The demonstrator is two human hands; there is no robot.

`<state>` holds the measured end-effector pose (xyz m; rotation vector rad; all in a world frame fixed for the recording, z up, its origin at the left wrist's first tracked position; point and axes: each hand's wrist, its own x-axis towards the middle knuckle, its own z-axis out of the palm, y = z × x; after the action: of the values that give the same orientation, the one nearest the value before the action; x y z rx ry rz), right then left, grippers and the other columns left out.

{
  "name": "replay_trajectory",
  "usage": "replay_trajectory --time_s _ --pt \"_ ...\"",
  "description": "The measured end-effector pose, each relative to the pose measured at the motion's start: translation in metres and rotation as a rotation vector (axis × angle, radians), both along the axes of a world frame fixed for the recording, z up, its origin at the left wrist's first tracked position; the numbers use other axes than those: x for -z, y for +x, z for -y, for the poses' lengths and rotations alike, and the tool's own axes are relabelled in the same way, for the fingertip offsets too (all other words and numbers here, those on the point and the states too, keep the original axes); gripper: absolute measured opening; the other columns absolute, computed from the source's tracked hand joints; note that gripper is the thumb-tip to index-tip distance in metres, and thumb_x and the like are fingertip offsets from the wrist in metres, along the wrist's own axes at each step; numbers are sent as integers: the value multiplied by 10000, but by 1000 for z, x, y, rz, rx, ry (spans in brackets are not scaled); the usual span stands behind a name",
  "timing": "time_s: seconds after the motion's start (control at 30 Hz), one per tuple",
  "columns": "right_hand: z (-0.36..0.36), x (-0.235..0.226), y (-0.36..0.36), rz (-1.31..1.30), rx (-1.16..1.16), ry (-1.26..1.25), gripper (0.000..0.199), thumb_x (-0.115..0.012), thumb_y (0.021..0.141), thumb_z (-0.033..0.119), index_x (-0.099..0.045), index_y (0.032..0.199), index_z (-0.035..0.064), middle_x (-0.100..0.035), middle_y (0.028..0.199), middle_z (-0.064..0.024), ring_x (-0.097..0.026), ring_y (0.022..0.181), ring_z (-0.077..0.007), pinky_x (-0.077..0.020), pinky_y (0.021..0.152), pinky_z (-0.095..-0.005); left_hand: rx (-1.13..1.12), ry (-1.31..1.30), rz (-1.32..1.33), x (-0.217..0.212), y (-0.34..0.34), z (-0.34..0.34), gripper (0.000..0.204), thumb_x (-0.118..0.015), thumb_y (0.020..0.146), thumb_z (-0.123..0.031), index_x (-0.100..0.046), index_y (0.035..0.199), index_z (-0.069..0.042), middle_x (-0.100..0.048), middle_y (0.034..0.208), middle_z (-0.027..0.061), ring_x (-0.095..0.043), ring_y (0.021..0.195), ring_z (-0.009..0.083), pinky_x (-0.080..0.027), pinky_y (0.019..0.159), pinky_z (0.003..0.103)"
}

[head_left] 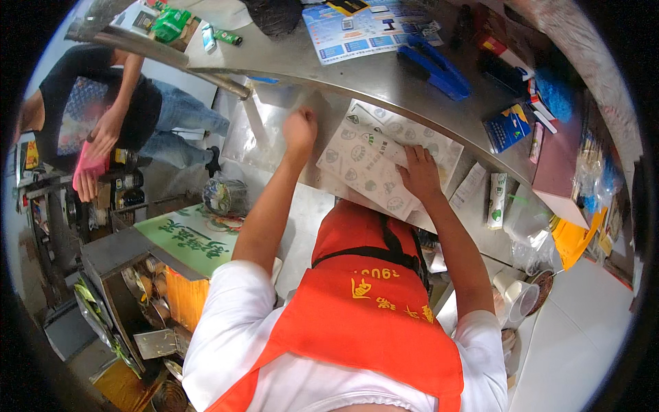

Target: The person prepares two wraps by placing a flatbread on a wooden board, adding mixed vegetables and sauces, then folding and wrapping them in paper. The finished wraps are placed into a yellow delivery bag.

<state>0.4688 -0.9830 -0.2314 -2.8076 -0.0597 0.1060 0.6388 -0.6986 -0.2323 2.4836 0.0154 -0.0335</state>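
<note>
My right hand (419, 169) lies on white printed wrapping paper (357, 165), its fingers stretched over a folded part of the paper near the right side. Whatever the fold may enclose is hidden. Left of the paper, my left hand (301, 129) is raised over the metal counter (264, 123), closed with its fingers curled in. It stands apart from the paper, and anything inside it cannot be made out. Beside the paper on the right lie a narrow white paper slip (469, 185) and a small wrapped white-and-green roll (496, 199).
A metal shelf (274, 58) crosses above the counter, carrying blue tongs (436, 67) and a printed sheet (357, 31). Plastic cups (519, 301) stand at the lower right. At the left, another person (103, 103) holds a pink object (90, 165). Below is a cabinet (110, 275).
</note>
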Motion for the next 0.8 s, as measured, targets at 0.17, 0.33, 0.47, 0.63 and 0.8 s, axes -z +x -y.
replay_trajectory --time_s 0.17,0.33,0.47,0.63,0.8 --pt "-8 -9 -16 -23 -44 85 551 -693 834 228 -476 1296 19 -504 1221 -161 -518 1143 -353 -458 971 -459 -7 -769 -916 -33 -83 46 363 -617 941 -385 -635 1009 -29 -689 843 108 -660 666 179 -547 594 312" --pt "-11 -9 -26 96 -99 71 585 -713 799 232 -493 1300 24 -521 1207 -150 -531 1121 -330 -467 945 -439 27 -652 -183 -3 -106 102 229 -573 958 -222 -613 1037 -10 -672 1026 169 -654 877 337 -528 798 426" --pt "-6 7 -27 -176 -138 -74 661 -721 784 241 -459 1347 13 -498 1334 -171 -482 1236 -349 -442 1015 -435 708 -163 357 -9 -136 127 319 -587 903 -168 -557 1147 36 -597 1231 215 -550 1135 411 -423 1013 482" --pt "-7 39 -35 37 85 18 850 -761 731 220 -360 1456 29 -353 1475 -237 -292 1388 -450 -354 1113 -485 854 -91 -46 -14 -134 125 547 -678 837 -274 -508 1229 66 -530 1320 266 -497 1222 432 -371 1084 491" --pt "-3 14 -24 463 12 146 928 -829 681 236 -344 1439 7 -314 1496 -229 -251 1412 -461 -196 1182 -564 1089 -86 106 -13 -108 116 697 -740 789 -306 -471 1302 82 -534 1287 284 -499 1201 450 -394 1056 491"
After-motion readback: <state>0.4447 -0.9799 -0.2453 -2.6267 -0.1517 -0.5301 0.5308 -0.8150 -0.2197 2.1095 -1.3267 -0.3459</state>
